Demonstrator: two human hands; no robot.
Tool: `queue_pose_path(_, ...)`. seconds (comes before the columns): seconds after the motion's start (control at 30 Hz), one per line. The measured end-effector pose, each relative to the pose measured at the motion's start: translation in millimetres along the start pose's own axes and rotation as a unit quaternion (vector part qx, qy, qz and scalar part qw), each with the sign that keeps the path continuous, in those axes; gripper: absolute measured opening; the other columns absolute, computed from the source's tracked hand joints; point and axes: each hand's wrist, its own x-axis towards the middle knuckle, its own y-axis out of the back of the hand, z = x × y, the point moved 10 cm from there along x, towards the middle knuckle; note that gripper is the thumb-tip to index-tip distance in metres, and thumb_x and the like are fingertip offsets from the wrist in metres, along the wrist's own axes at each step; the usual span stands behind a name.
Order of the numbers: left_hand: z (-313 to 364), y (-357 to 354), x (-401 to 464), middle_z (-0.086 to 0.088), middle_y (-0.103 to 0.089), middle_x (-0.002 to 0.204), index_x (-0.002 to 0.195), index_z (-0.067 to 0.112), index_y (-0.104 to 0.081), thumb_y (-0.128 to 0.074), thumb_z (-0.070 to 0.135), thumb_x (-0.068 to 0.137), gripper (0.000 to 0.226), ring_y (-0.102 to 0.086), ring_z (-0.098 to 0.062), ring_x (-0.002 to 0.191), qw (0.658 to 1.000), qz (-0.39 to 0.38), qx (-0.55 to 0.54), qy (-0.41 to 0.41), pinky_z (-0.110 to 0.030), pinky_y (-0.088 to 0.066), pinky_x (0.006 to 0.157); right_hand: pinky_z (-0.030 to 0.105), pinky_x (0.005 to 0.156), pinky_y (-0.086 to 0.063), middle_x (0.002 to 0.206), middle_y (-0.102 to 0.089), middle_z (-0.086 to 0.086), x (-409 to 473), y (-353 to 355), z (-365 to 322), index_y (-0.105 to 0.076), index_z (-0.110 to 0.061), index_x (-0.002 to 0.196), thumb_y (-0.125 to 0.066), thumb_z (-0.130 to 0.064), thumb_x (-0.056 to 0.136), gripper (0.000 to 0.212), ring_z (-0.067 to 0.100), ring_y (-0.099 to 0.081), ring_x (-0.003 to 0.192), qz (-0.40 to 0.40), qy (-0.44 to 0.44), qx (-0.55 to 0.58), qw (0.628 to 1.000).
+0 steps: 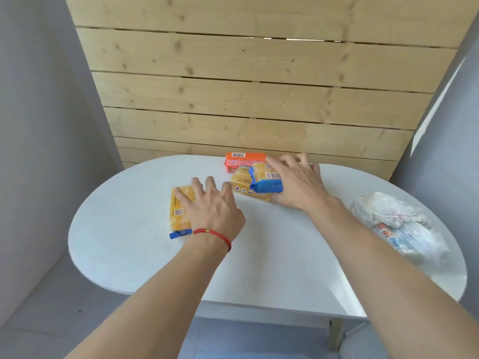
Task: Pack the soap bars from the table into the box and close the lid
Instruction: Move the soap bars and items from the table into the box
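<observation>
left hand point(211, 207) spread flat on yellow soap bar point(178, 209), right hand point(298, 182) gripping blue-wrapped bar point(267, 180)

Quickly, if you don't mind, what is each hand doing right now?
Left hand: open, fingers spread over the yellow soap bar, no grip yet.
Right hand: closed on the blue-ended soap bar.

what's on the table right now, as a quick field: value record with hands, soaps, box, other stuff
left hand: open, fingers spread on the left soap
right hand: on the tilted soap, grip unclear
yellow soap: flat, under the tilted soap
orange soap: at the far edge
box: not in view
plastic bag: right side of the table
</observation>
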Motion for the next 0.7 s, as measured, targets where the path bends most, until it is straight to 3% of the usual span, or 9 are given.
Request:
queue_pose_path(0.07, -21, -10, 8, -0.005, -0.031, 0.147, 0.131, 0.038, -0.042, -0.049, 0.025, 0.074, 0.058, -0.021, -0.04, 0.136, 0.997, -0.035, -0.001, 0.069, -0.072, -0.021, 0.103, 0.044, 0.093, -0.039, 0.128, -0.05, 0.0, 2, 1, 3, -0.046, -0.034, 0.141, -0.076, -0.06, 0.069, 0.083, 0.028, -0.039, 0.121, -0.013, -0.023, -0.007, 1.0)
queue_pose_path(0.17, -45, -22, 12, -0.014, -0.018, 0.152, 0.143, 0.038, -0.019, -0.054, 0.022, 0.074, 0.079, -0.026, -0.043, 0.131, 0.986, -0.064, -0.04, 0.148, -0.061, -0.035, 0.099, 0.043, 0.093, -0.04, 0.121, -0.049, 0.004, -5, 6, 0, -0.051, -0.026, 0.133, -0.078, -0.061, 0.067, 0.079, 0.027, -0.047, 0.118, -0.014, -0.051, -0.001, 0.999)
queue_pose_path(0.27, -53, -22, 12, -0.03, -0.032, 0.14, 0.143, 0.023, -0.025, -0.051, 0.018, 0.082, 0.066, -0.041, -0.045, 0.119, 0.981, -0.061, -0.056, 0.175, -0.047, -0.04, 0.1, 0.039, 0.083, -0.044, 0.12, -0.045, 0.006, -10, 22, -17, -0.051, -0.016, 0.127, -0.08, -0.052, 0.066, 0.076, 0.029, -0.05, 0.114, 0.008, -0.035, 0.063, 0.997)
queue_pose_path(0.33, -56, -18, 9, -0.028, -0.043, 0.127, 0.141, 0.017, -0.027, -0.051, 0.016, 0.086, 0.06, -0.045, -0.042, 0.113, 0.982, -0.051, -0.069, 0.17, -0.044, -0.04, 0.095, 0.037, 0.08, -0.042, 0.121, -0.044, 0.005, -8, 21, -35, -0.052, -0.014, 0.122, -0.078, -0.051, 0.064, 0.074, 0.027, -0.046, 0.117, -0.016, -0.013, 0.091, 0.996)
queue_pose_path(0.47, -58, -11, -3, -0.021, -0.045, 0.117, 0.137, 0.015, -0.028, -0.061, 0.02, 0.08, 0.067, -0.044, -0.04, 0.111, 0.981, -0.068, -0.106, 0.148, -0.041, -0.04, 0.086, 0.035, 0.074, -0.04, 0.122, -0.049, 0.006, -11, 11, -60, -0.056, -0.012, 0.115, -0.078, -0.051, 0.066, 0.066, 0.026, -0.047, 0.117, -0.059, -0.002, 0.085, 0.995)
queue_pose_path(0.53, -66, -8, -8, -0.022, -0.045, 0.118, 0.138, 0.014, -0.027, -0.066, 0.025, 0.079, 0.072, -0.045, -0.041, 0.114, 0.977, -0.08, -0.13, 0.146, -0.041, -0.039, 0.083, 0.033, 0.065, -0.039, 0.108, -0.06, 0.004, -15, 11, -66, -0.058, -0.013, 0.104, -0.077, -0.048, 0.064, 0.056, 0.026, -0.059, 0.1, -0.051, -0.015, 0.106, 0.993)
queue_pose_path(0.63, -80, 4, -17, -0.021, -0.048, 0.123, 0.144, 0.016, -0.026, -0.075, 0.034, 0.07, 0.089, -0.051, -0.042, 0.114, 0.967, -0.1, -0.19, 0.14, -0.037, -0.04, 0.082, 0.027, 0.047, -0.045, 0.06, -0.07, -0.001, -29, 1, -67, -0.06, -0.013, 0.076, -0.071, -0.05, 0.06, 0.042, 0.016, -0.065, 0.05, -0.081, -0.078, 0.239, 0.964)
queue_pose_path(0.7, -83, 13, -33, -0.016, -0.055, 0.124, 0.148, 0.023, -0.025, -0.077, 0.041, 0.066, 0.099, -0.058, -0.036, 0.111, 0.957, -0.125, -0.233, 0.117, -0.036, -0.049, 0.083, 0.027, 0.047, -0.045, 0.058, -0.068, -0.002, -42, -3, -72, -0.061, -0.012, 0.075, -0.071, -0.058, 0.062, 0.049, 0.016, -0.063, 0.049, -0.103, -0.093, 0.302, 0.943)
